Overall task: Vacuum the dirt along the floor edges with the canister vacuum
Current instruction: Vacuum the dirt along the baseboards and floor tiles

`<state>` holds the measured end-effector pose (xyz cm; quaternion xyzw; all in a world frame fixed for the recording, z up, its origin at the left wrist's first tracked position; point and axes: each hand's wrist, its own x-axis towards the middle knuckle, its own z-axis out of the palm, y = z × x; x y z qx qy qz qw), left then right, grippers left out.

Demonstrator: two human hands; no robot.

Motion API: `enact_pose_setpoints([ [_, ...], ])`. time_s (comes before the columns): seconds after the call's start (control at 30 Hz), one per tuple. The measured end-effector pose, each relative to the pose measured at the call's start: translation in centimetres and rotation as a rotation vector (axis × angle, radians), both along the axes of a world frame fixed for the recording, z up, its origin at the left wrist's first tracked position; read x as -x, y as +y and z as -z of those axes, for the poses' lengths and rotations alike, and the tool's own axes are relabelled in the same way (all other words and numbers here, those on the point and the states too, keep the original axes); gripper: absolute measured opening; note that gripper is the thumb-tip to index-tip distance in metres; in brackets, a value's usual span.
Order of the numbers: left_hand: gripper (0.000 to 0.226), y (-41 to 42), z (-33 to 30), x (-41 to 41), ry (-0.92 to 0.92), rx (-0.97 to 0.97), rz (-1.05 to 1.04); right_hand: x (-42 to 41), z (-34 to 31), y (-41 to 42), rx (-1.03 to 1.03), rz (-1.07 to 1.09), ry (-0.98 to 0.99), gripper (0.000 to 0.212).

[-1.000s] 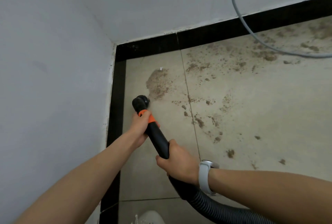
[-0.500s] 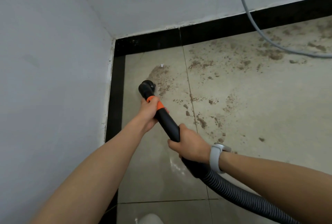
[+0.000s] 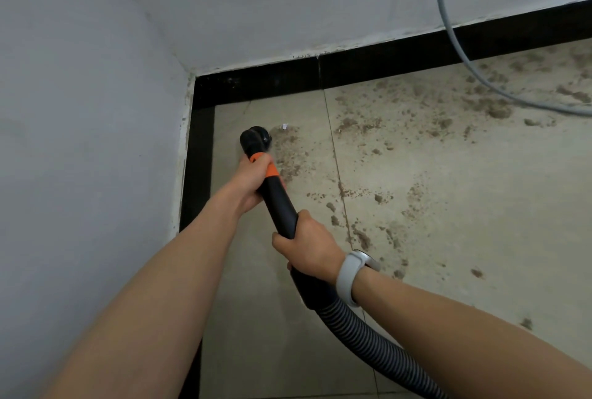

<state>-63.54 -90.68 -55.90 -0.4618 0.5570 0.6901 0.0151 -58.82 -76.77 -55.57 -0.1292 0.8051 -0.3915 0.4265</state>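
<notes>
Head view shows your left hand (image 3: 253, 182) with fingers wrapped round the orange-banded wand (image 3: 278, 198), right hand (image 3: 309, 248) gripping it nearer the ribbed hose (image 3: 368, 339). Its nozzle (image 3: 255, 140) sits on the floor (image 3: 448, 206) near the far-left corner, touching the dirt (image 3: 288, 155).

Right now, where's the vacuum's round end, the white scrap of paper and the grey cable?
vacuum nozzle (image 3: 255, 140), head view, on its round black end.
white scrap (image 3: 284, 126), head view, on its middle.
grey cable (image 3: 461, 54), head view, where it crosses the black skirting.
</notes>
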Motion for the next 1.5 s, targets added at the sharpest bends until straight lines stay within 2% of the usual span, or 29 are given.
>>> enact_pose_setpoints([
  [0.63,0.023,2.3,-0.5,3.5,-0.025,0.0,0.17,1.3,-0.5,1.4,0.053,0.225,-0.065,0.027],
  [0.9,0.013,4.6,-1.7,2.8,0.027,-0.039,0.199,1.3,-1.2,2.9,0.053,0.275,-0.064,0.026],
  [1.07,0.015,5.1,-1.6,-0.1,0.037,-0.031,0.075,-0.5,-2.1,4.1,0.017,0.127,-0.021,0.028],
  [1.3,0.029,5.5,-1.6,-7.0,0.007,-0.011,-0.016,-4.2,-2.6,7.4,-0.084,-0.208,0.19,0.026],
  [1.5,0.043,7.0,-1.0,-9.7,-0.029,0.007,-0.003,-6.8,-3.2,8.8,-0.054,-0.184,0.051,0.029],
])
